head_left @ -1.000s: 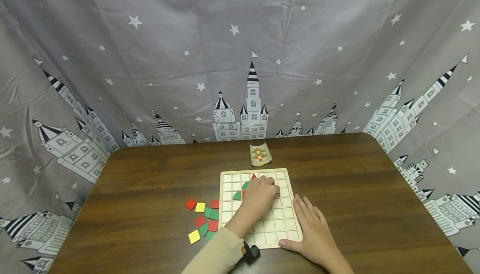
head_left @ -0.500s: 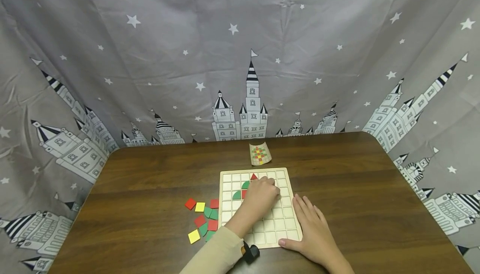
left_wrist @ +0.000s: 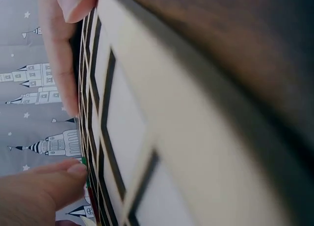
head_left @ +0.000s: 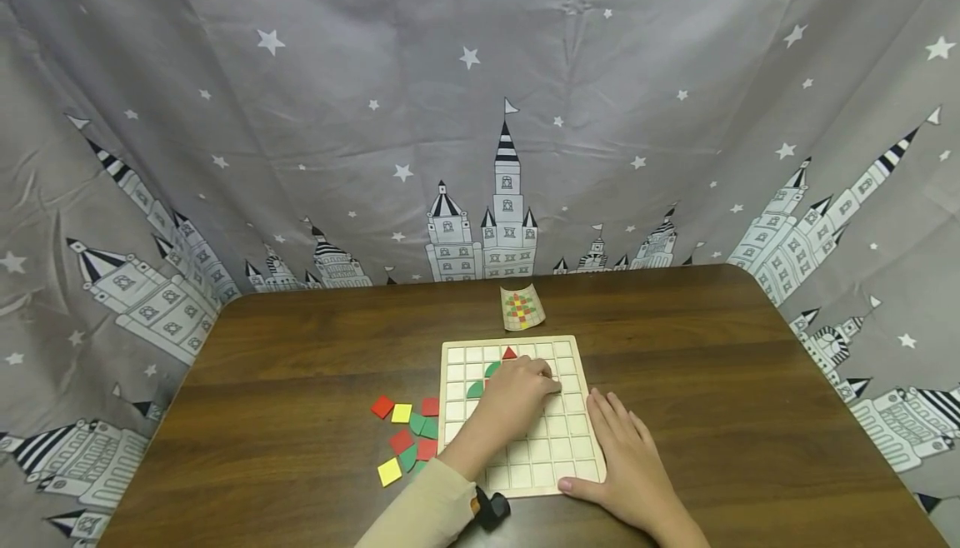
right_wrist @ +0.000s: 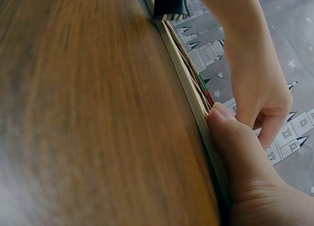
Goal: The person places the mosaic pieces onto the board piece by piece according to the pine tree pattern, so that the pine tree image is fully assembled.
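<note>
A pale wooden grid board [head_left: 540, 481] lies on the table with tiles in its far cells. Among them are a red triangle [head_left: 509, 354] and green rounded tiles [head_left: 476, 390]. My left hand [head_left: 517, 390] reaches over the board, fingers bent down onto the far right cells and covering them. In the left wrist view its thumb [left_wrist: 59, 184] meets the board right at a sliver of green tile [left_wrist: 84, 161]; whether the fingers pinch that tile I cannot tell. My right hand [head_left: 630, 465] rests flat along the board's right edge, thumb on the near corner.
Several loose red, yellow [head_left: 389, 472] and green tiles lie left of the board. A curled pattern card [head_left: 522, 308] with a coloured tree design stands behind it. A grey castle-print curtain [head_left: 337, 115] hangs beyond the brown table [head_left: 300, 448].
My left hand has shifted slightly back toward the left, its wrist lower, and its thumb now shows stretched out at the right. The right hand keeps its place on the board's edge.
</note>
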A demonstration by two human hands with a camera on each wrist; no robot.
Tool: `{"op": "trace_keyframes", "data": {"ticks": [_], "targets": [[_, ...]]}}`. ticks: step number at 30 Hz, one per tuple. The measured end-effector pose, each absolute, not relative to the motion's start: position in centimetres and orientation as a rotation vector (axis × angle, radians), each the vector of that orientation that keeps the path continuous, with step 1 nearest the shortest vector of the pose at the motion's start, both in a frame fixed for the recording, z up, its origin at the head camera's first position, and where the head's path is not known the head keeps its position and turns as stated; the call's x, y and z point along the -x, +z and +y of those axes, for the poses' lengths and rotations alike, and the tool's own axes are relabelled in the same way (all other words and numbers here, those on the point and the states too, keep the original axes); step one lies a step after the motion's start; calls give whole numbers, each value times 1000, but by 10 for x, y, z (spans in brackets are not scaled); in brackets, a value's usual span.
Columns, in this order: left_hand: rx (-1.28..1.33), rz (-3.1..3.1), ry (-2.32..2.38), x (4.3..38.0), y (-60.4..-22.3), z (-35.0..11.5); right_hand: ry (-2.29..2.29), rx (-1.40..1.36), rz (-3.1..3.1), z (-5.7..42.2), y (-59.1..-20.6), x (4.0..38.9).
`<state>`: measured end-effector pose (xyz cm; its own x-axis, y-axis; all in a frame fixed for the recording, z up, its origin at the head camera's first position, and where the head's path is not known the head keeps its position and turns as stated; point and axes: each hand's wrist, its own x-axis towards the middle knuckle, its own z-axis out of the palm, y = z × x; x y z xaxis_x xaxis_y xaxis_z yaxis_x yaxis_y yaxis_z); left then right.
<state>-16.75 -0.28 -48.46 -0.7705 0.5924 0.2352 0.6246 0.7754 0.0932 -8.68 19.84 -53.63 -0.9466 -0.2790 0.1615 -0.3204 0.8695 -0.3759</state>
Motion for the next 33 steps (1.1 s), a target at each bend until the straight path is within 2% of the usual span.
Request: {"op": "trace_keyframes", "data": {"ticks": [10,24,33], "targets": [[847,-2805,-546,156,-472,-47,622,-453,-2960,198,-534,86],[232,-2976,-760,132,-480,-170,623,-439,-2975,198,-534,87],[167,-3023,-798,125,-490,-193,619,-445,-2971,197,-534,87]]}}
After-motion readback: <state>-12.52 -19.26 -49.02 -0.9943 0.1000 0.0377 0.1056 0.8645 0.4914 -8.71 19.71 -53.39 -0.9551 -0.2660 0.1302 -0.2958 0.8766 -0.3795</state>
